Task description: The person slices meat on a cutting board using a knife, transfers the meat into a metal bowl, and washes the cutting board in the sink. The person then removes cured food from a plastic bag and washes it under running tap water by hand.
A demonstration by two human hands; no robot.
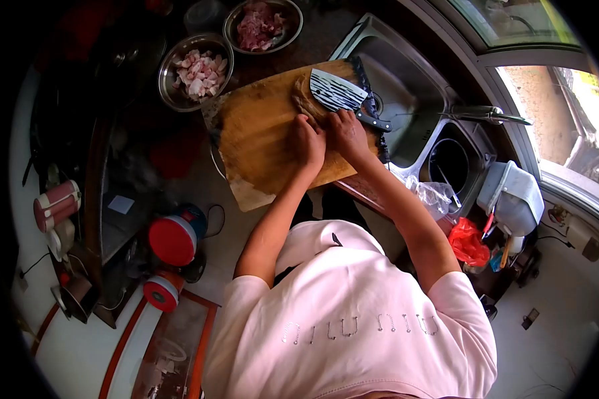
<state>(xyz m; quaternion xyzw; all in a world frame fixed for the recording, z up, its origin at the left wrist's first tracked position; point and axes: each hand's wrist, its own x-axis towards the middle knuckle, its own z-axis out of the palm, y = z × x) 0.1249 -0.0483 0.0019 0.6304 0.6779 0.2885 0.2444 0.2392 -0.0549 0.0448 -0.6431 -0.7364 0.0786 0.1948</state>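
A wooden cutting board lies beside the sink. Near its far right side is a brownish piece of food, possibly meat. My left hand is at the near edge of this piece, fingers curled on it. Close beside it, my right hand has its fingers bent against the same piece, just below the knife blade. The knife, with a black-and-white patterned blade and dark handle, lies on the board's right side, its handle pointing toward the sink. My fingertips are partly hidden.
Two metal bowls stand beyond the board, one with pale chopped pieces, one with redder meat. At the right are the sink, its faucet, a dark pot, plastic bags and a grey container.
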